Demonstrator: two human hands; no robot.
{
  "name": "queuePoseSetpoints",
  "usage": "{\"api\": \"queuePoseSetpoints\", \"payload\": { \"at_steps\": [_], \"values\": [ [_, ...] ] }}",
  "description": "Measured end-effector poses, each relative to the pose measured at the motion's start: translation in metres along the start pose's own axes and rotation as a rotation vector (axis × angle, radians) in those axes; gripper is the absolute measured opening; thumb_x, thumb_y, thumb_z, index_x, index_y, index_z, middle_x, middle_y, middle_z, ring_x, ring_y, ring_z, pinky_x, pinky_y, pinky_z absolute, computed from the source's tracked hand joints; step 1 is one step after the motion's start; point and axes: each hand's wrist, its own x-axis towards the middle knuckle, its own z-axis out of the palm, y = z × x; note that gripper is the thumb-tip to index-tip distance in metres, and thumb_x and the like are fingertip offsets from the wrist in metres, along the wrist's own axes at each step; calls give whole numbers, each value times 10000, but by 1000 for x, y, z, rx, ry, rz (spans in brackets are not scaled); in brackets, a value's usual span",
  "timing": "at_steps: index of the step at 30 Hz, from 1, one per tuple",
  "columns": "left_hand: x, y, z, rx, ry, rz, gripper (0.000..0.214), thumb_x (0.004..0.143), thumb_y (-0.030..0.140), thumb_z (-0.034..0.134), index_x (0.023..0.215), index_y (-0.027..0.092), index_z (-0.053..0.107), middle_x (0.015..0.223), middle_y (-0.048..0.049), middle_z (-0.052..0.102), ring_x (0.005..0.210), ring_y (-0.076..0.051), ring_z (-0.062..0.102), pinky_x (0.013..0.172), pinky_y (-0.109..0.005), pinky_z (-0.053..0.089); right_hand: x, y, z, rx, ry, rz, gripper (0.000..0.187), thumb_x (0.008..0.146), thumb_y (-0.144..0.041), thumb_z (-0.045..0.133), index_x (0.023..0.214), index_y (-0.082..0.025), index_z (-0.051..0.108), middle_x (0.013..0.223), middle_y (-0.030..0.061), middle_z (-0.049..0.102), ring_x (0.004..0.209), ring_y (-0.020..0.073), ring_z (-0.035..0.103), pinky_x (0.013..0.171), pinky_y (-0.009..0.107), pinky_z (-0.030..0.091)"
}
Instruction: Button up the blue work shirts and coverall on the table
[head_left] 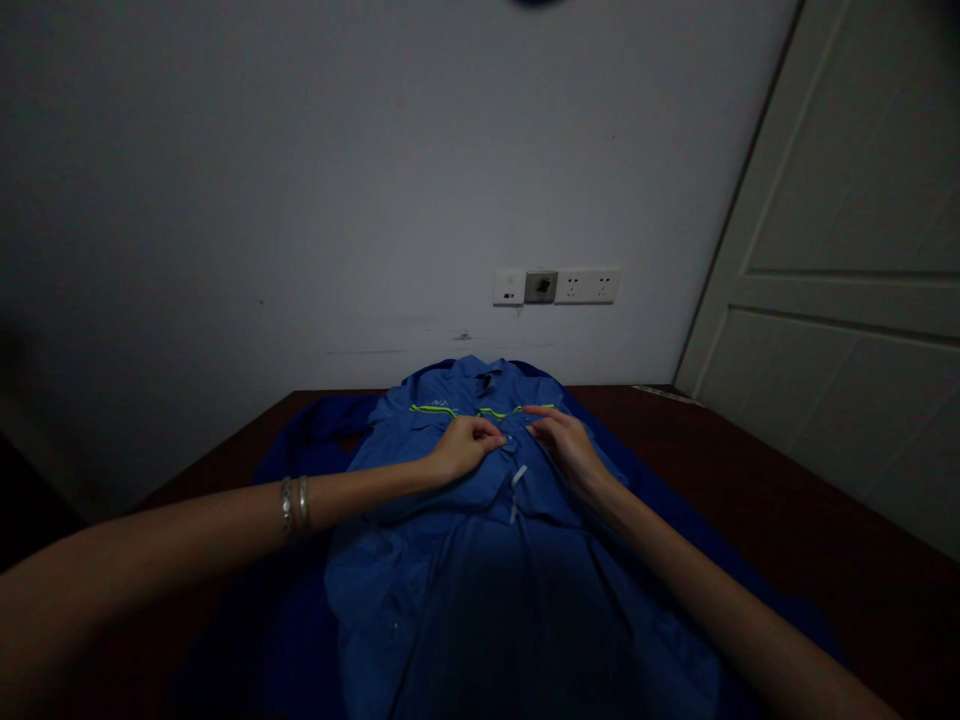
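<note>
A blue work shirt (450, 560) with yellow-green chest stripes lies flat on a dark brown table (787, 480), collar toward the wall. My left hand (463, 447) is curled, fingers pinched on the shirt's front opening at chest height. My right hand (562, 440) rests just across the opening, fingers bent down and pinching the fabric edge. The two hands nearly meet at the placket. A small white tag (517, 480) shows just below them. Bracelets sit on my left wrist.
Darker blue cloth (300, 440) spreads under and left of the shirt. A white wall with a socket strip (555, 286) stands behind the table. A white door (847, 300) is at the right. The room is dim.
</note>
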Motion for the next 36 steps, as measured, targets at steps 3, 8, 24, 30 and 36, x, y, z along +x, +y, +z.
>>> {"api": "queuePoseSetpoints", "payload": {
  "at_steps": [3, 8, 24, 30, 36],
  "values": [
    [0, 1, 0, -18, -9, -10, 145, 693, 225, 578, 723, 106, 656, 690, -29, 639, 662, -132, 547, 637, -233, 418, 2, -2, -2, -37, -9, 5, 398, 560, -172, 588, 958, -174, 590, 596, -12, 617, 522, 124, 554, 509, 234, 421],
    [-2, 0, 0, -24, -23, -29, 143, 685, 228, 588, 712, 105, 655, 671, -28, 642, 642, -130, 550, 625, -234, 423, 12, -6, -10, -125, -224, 57, 428, 514, -201, 702, 928, -173, 600, 648, 0, 654, 549, 120, 578, 544, 235, 437],
    [-7, -2, 1, 67, -37, -9, 137, 700, 187, 553, 719, 101, 658, 683, -32, 644, 658, -135, 552, 635, -236, 410, 18, 3, -9, -158, -341, 143, 336, 475, -200, 752, 772, -153, 603, 610, -11, 664, 547, 93, 589, 555, 201, 440],
    [-6, -5, 4, 127, -8, 12, 157, 698, 152, 511, 727, 105, 658, 684, -25, 636, 638, -129, 534, 590, -218, 391, 13, 4, -5, -224, -288, 45, 364, 471, -180, 737, 804, -139, 596, 630, -3, 667, 576, 108, 601, 603, 230, 466],
    [-5, -6, 10, 95, 31, -15, 150, 692, 112, 494, 720, 95, 640, 674, -24, 629, 628, -121, 530, 594, -218, 391, 12, 6, -2, -256, -261, 8, 367, 477, -119, 698, 826, -126, 584, 587, -15, 647, 559, 105, 593, 591, 227, 467]
  ]
}}
